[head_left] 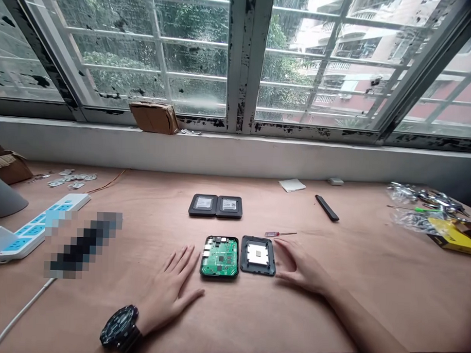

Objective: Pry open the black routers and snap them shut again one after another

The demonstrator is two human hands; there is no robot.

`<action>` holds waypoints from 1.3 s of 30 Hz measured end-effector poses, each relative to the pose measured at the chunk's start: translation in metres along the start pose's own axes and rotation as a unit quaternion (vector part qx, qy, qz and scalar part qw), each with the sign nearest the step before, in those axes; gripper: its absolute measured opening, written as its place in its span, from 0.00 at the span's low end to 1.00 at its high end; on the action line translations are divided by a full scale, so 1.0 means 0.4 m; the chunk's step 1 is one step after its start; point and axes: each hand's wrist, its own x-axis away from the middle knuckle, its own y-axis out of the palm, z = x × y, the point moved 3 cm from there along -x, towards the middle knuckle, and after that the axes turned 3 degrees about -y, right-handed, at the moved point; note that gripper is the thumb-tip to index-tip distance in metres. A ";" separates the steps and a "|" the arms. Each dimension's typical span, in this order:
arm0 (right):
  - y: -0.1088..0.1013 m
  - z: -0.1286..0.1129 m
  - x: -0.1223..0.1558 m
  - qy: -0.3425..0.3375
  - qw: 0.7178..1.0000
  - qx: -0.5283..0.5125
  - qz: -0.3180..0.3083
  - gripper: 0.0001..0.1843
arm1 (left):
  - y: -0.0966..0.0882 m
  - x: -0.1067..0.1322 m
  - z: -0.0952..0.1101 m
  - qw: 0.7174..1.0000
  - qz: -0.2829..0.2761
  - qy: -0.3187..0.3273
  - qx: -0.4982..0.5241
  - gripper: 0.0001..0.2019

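A black case base holding a green circuit board [221,258] lies on the table in front of me. To its right is a black lid [269,265], inner side up, with a silvery metal plate [258,254] in its middle. My left hand [173,287] rests flat on the table just left of the base, fingers spread, holding nothing. At the lid's right edge, my right hand [304,266] has thumb and fingers apart; whether they touch the lid I cannot tell. A small screwdriver [274,234] lies just beyond my right fingertips.
Two black labelled boxes [203,205] sit side by side behind the base. Further right are a black strip [327,208], white paper [292,185], and plastic bags of hardware [415,219] by a yellow box [455,235]. A power strip [40,226] and a pixelated dark object [80,248] lie left.
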 end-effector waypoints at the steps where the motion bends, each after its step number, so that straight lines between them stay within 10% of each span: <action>1: 0.004 -0.004 -0.002 -0.005 1.000 0.007 -0.016 0.53 | 0.002 0.001 -0.002 1.000 0.002 0.000 0.001 0.44; 6: 0.023 -0.021 -0.018 -0.015 0.999 0.012 -0.046 0.67 | 0.009 0.001 -0.010 1.000 -0.001 -0.003 0.012 0.44; 21: 0.026 -0.029 -0.012 -0.077 0.989 -0.125 0.032 0.56 | -0.040 -0.093 -0.085 0.967 -0.108 -0.052 0.227 0.57; 28: 0.018 0.039 -0.004 0.000 0.921 -0.359 0.151 0.46 | -0.010 -0.220 -0.031 0.961 -0.124 -0.004 0.248 0.61; 33: 0.009 -0.026 -0.041 0.022 0.854 -0.467 0.229 0.38 | -0.001 -0.254 0.031 0.957 -0.125 0.043 0.257 0.59; 39: 0.018 -0.159 -0.158 -0.082 0.942 -0.301 0.123 0.40 | -0.025 -0.264 -0.046 0.945 -0.061 0.023 0.319 0.42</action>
